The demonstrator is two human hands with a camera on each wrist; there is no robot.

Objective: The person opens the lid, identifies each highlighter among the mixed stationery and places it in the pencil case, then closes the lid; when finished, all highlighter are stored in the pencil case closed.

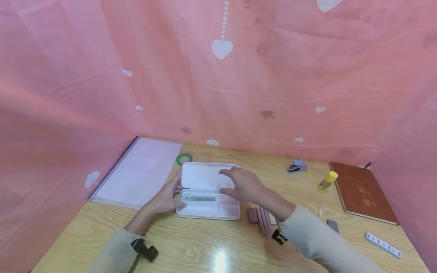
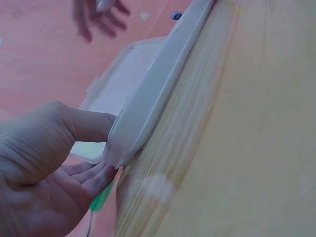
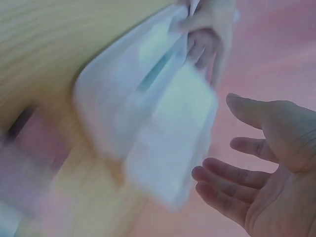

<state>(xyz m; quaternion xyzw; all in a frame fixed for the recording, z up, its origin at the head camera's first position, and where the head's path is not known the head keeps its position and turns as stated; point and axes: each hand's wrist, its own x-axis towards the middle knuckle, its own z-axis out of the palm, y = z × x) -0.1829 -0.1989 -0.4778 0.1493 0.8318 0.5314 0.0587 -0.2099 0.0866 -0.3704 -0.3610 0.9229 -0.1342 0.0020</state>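
Note:
A white pencil case lies on the table with its lid tipped back. Inside its tray is a slim grey-green pen-like item. My left hand grips the left end of the case, thumb on the near rim and fingers round the side; the left wrist view shows the thumb against the end wall. Over the right part of the lid hovers my right hand, thumb and fingers spread. The right wrist view has this hand holding nothing, beside the blurred case.
Pink pencils and a small pink block lie right of the case. Green tape and a white folder are at left. Farther right are a purple stapler, yellow glue stick, brown notebook and pale strip.

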